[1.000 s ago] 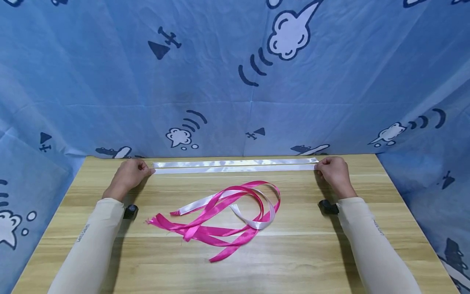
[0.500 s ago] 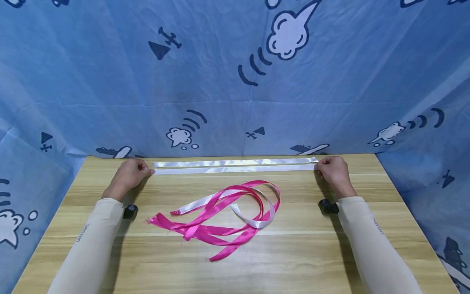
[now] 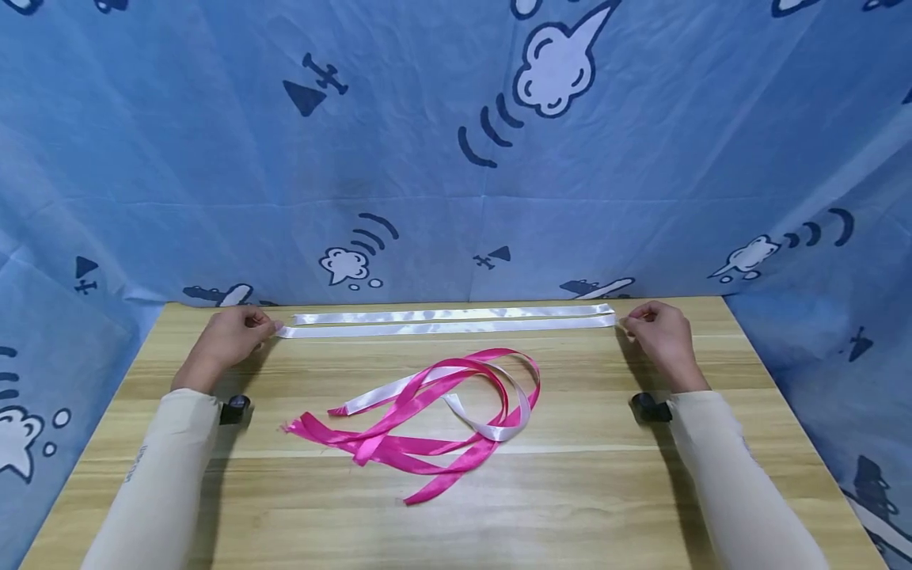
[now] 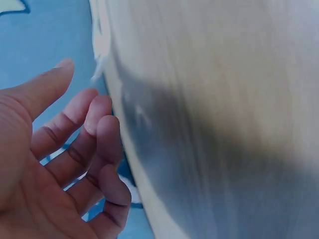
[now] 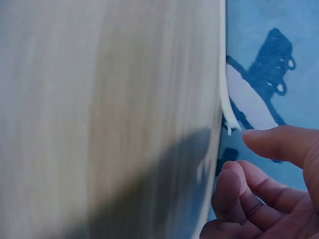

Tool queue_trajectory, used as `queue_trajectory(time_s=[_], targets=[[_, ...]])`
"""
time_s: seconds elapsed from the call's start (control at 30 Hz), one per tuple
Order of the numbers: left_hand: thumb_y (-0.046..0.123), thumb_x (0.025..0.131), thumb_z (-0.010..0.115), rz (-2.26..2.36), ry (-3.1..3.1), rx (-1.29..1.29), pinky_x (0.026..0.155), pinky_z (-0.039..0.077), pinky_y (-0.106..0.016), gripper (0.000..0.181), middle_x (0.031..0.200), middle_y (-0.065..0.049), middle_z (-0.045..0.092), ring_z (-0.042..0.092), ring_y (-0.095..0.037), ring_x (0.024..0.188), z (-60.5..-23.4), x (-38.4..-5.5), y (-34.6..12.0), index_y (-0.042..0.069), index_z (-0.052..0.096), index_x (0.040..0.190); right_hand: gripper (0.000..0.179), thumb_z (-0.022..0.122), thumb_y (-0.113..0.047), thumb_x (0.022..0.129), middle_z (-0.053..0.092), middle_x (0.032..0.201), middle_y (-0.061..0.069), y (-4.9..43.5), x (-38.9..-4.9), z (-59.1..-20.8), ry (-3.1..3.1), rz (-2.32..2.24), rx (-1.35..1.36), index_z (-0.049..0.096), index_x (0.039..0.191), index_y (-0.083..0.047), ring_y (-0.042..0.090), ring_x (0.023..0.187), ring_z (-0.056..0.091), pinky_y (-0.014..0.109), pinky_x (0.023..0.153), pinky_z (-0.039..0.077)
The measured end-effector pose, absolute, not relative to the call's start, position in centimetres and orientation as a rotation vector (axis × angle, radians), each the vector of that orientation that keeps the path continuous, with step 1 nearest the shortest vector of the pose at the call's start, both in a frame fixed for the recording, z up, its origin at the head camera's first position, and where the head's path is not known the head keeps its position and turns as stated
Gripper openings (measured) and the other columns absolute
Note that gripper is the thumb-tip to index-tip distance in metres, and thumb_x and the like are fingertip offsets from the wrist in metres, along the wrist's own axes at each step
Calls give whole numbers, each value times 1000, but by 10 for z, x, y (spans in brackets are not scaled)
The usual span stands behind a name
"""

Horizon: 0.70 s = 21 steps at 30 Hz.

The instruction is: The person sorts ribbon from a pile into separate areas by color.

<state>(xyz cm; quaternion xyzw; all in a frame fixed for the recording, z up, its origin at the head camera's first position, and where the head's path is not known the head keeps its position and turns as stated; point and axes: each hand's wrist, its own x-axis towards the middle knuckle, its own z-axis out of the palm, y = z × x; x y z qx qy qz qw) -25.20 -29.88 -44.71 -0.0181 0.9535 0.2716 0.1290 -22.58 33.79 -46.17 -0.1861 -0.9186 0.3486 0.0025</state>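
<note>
Two white satin ribbons lie side by side along the back of the table: a far ribbon (image 3: 456,314) and a near ribbon (image 3: 456,325). Just off the near ribbon's left end is my left hand (image 3: 229,336); in the left wrist view its thumb (image 4: 55,82) stands apart from loosely bent fingers, with nothing between them. Past the right end, my right hand (image 3: 663,336) is also separate from the ribbon. The right wrist view shows a gap between its thumb (image 5: 274,142) and fingers, and the ribbon end (image 5: 228,112) beyond.
In the middle of the wooden table (image 3: 570,507) lies a loose, looped heap of pink ribbons (image 3: 420,455), with a white ribbon (image 3: 513,427) tangled among them. A blue patterned cloth (image 3: 427,142) hangs behind the table and at both sides.
Both hands have let go of the near white ribbon's ends and moved outward, the left hand leftward and the right hand rightward. The ribbons stay in place.
</note>
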Motion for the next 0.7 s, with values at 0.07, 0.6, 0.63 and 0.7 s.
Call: queue_trajectory(time_s=[0.07,0.6,0.63,0.7], targets=[[37,107,58,784,2772,-43,66,43,-35,39,93,-14,63,53,-25,79,-442,-249,-301,-1,66,109,27,66,-19,100,66,98,18,340,-222,-458,-2878,1057,-568,65,113,5,18,73,59,25,57,46],[32,107,61,942,2805,143,75,50,-34,36,112,-23,71,66,-36,102,-415,-225,-288,-2,71,113,24,70,-17,97,67,91,15,320,-195,-422,-2793,937,-364,69,108,4,11,71,53,23,58,41],[32,107,62,950,2797,156,75,50,-34,35,112,-22,71,66,-35,101,-414,-224,-285,-2,71,114,24,71,-17,97,67,89,14,318,-193,-421,-2788,944,-351,69,108,4,9,70,52,23,58,41],[31,106,64,966,2781,188,77,51,-35,34,111,-19,71,66,-33,101,-411,-222,-278,-1,71,115,23,71,-17,96,67,87,12,314,-190,-420,-2780,955,-327,70,107,4,5,69,52,23,58,41]])
